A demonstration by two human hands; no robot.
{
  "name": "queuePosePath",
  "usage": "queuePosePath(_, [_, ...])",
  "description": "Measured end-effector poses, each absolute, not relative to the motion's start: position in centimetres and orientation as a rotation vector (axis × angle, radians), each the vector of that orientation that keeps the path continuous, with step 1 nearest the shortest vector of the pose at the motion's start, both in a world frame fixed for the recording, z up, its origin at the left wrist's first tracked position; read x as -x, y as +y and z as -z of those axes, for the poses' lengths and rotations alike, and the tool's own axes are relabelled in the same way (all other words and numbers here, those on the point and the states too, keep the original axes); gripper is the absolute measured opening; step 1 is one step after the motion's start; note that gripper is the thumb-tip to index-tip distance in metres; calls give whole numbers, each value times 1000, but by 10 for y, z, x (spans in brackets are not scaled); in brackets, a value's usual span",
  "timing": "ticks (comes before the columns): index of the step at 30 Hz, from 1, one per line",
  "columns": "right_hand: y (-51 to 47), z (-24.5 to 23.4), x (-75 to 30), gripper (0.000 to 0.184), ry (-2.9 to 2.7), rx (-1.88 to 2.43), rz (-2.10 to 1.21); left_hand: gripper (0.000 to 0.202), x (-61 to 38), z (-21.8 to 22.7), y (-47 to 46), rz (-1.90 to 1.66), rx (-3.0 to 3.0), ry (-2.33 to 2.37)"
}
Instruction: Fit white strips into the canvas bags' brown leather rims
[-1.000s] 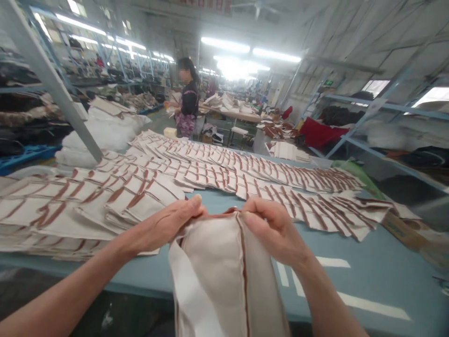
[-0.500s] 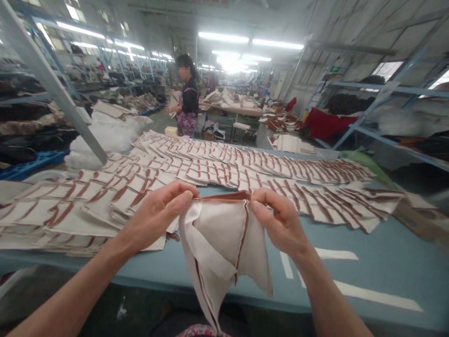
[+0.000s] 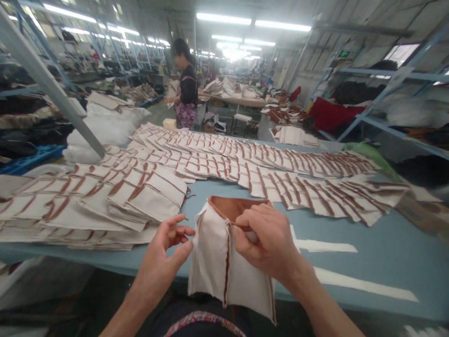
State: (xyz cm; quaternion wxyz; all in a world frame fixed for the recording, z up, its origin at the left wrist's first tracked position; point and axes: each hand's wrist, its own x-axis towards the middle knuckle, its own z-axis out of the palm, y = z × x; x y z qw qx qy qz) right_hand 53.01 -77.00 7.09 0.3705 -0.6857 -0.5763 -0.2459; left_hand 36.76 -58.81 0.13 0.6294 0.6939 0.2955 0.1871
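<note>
A cream fabric pouch [image 3: 210, 252] with brown seams and a brown inside hangs at the table's front edge, its top opening gaping. My right hand [image 3: 268, 236] pinches the pouch's upper rim near a seam. To the left of the pouch, my left hand [image 3: 171, 248] has its fingers apart and curved, very close to the fabric, with nothing in it. Overlapping rows of similar cream pieces with brown seams [image 3: 157, 187] lie on the blue table [image 3: 379, 248], beyond and to the left of my hands.
White strips [image 3: 365, 283] lie on the table at the right. A slanted metal post [image 3: 70, 107] rises at the left, by white plastic bags [image 3: 101, 124]. Farther back a person [image 3: 185, 86] stands near another table piled with fabric. Shelving [image 3: 372, 103] stands at the right.
My left hand has let go of the pouch's rim and moved down and left. My right hand has turned inward over the rim, and the pouch has swung round with its opening wider.
</note>
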Motion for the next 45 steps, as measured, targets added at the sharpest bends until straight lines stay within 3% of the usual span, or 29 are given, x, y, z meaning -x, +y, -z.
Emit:
queuePosePath(5, [-774,-58,-533,25,-1488,1755,614,58,-370,7,-577,-445,-1521,784])
queuePosePath(9, [-776,-55,-535,23,-1524,1723,556,66,-377,-5,-580,-555,-1550,817])
queuePosePath(22, [-789,-52,-537,22,-1483,1742,501,53,-362,7,-586,-251,-1591,718])
queuePosePath(24, [-791,-52,-537,23,-1475,1748,484,51,-343,13,-579,-210,-1681,684])
queuePosePath(29, [-791,-60,-534,18,-1503,1747,381,65,-294,41,-545,-90,-2269,597])
queuePosePath(31, [-789,-64,-532,18,-1516,1753,338,69,-288,42,-530,-246,-2395,627])
queuePosePath(35, [-780,-69,-527,18,-1547,1749,279,46,-313,1,-533,-384,-2357,454])
queuePosePath(39, [-771,-74,-520,16,-1576,1662,194,38,-359,-61,-561,-531,-2297,-40])
queuePosePath(45, [-769,-74,-515,18,-1572,1600,85,22,-386,-101,-579,-251,-2270,-239])
